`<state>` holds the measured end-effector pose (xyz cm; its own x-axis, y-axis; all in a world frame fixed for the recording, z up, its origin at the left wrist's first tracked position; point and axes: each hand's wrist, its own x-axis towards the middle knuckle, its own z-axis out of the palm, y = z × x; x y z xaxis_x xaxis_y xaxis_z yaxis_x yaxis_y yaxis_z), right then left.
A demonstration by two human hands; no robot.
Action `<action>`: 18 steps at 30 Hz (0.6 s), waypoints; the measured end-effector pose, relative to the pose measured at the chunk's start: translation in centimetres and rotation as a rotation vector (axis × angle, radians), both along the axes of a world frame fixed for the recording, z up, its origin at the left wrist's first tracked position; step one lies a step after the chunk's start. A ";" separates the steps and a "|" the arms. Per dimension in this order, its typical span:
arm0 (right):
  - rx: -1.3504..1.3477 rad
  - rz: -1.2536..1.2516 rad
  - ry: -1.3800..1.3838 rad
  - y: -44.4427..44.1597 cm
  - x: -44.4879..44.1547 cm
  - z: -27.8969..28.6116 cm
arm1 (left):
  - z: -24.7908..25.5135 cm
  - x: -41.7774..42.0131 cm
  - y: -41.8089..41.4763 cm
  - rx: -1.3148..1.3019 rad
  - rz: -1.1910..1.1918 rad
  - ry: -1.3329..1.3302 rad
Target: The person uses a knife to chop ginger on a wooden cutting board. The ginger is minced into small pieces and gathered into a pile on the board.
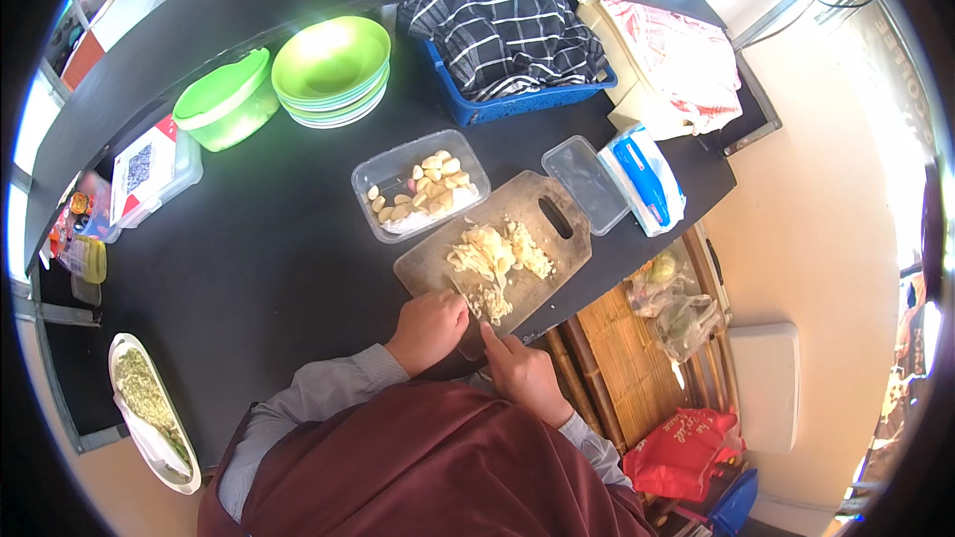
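Note:
My left hand [429, 330] is curled at the near left edge of a worn cutting board [552, 268]; whether its fingers hold anything is hidden. Close beside it, my right hand [524, 375] grips what looks like a knife, mostly hidden, its index finger extended along it. Next to my fingers lies a small heap of chopped garlic [492, 303]. Farther up the board are sliced garlic [481, 252] and another minced heap [531, 250]. A clear plastic container [365, 198] of peeled garlic cloves [436, 179] stands beyond the board.
Beyond are green bowls [332, 63], a green tub [224, 108] and a blue basket [522, 101] with checked cloth. A clear lid [586, 183] and tissue pack [645, 183] lie right of the board. An oval dish of chopped greens [149, 395] sits far left. A bamboo bench [623, 358] stands at right.

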<state>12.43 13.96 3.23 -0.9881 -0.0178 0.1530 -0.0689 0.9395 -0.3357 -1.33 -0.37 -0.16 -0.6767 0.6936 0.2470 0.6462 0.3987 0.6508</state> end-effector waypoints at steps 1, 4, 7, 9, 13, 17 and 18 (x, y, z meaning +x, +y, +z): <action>-0.006 0.002 0.012 0.1 -0.2 -0.1 | 0.0 0.1 0.0 0.004 0.007 -0.001; -0.019 0.002 0.035 0.1 -0.6 0.0 | 0.1 0.1 0.0 0.009 0.016 -0.015; -0.072 -0.018 0.066 0.1 -0.4 -0.1 | 0.2 0.1 -0.1 -0.007 0.021 -0.011; -0.107 -0.026 0.042 0.2 0.2 0.1 | 0.1 0.1 -0.2 -0.006 0.008 -0.006; -0.092 -0.008 -0.031 0.7 1.9 1.7 | -0.3 0.1 -0.2 0.003 -0.003 -0.014; -0.039 0.001 -0.050 0.7 2.8 2.2 | -0.6 0.2 -0.2 -0.007 0.008 -0.001; -0.031 0.005 -0.050 0.7 2.9 2.1 | -0.6 0.2 -0.2 -0.009 0.006 0.005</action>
